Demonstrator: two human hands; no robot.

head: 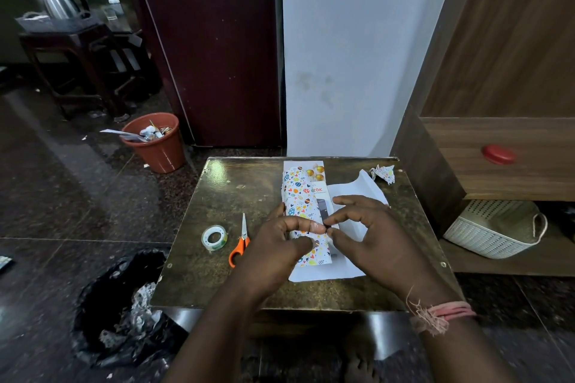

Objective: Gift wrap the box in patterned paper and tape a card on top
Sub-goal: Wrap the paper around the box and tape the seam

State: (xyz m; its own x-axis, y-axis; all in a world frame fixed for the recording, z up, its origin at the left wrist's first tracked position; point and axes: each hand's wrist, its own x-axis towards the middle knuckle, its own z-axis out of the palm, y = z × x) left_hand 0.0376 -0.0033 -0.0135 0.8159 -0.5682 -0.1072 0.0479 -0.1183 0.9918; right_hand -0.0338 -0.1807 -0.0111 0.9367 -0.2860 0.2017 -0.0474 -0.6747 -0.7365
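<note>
So the box (320, 196) is lying lengthwise on a small brownish table (217, 258), roughly in the middle, sitting on the white back side of the wrapping paper (329, 270). The patterned side, white with colourful eggs, hearts and little leaves, is folded over the left half of the box. The right half is still bare, and the only writing I can make out on it is "20K" in orange; there's smaller print under it but it's too tiny to read. Some gold balloon-looking things are printed at the far end.

Left hand (280, 242) rests on the folded paper, fingers curled, pressing the edge down on the box. Right hand (373, 233) is right next to it, thumb and forefinger pinched together at the paper's edge on something small and dark; can't tell what it is.

Left of the box: a roll of clear tape (214, 237) lying flat, and orange-handled scissors (240, 242) just beside it, blades pointing away. A crumpled scrap of the same paper (383, 172) sits at the far right corner.
</note>
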